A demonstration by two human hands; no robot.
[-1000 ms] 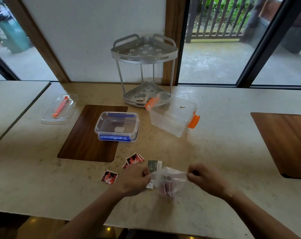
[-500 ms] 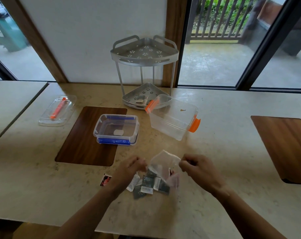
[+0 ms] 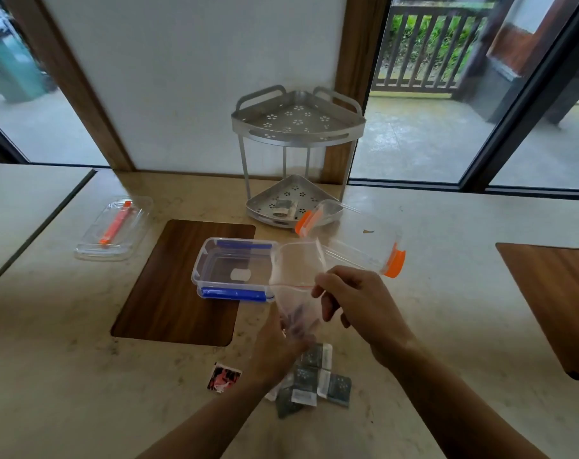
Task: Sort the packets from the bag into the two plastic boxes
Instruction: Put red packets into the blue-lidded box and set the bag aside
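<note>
Bag (image 3: 298,279) lifted since half second ago, off table (image 3: 447,309) to just in front of blue-latched box (image 3: 235,270); grey packets (image 3: 314,382) lay heaped below bag. Right hand (image 3: 357,309) pinched bag at red zip line. Left hand (image 3: 281,346) reached under bag; fingers blurred behind plastic, grip could not be told. Bag contents dark, indistinct. Red packet (image 3: 224,376) lay left of heap. Orange-latched box (image 3: 357,240) partly behind bag; metal rack (image 3: 298,127) beyond; spare lid (image 3: 114,228) far left of bag.
</note>
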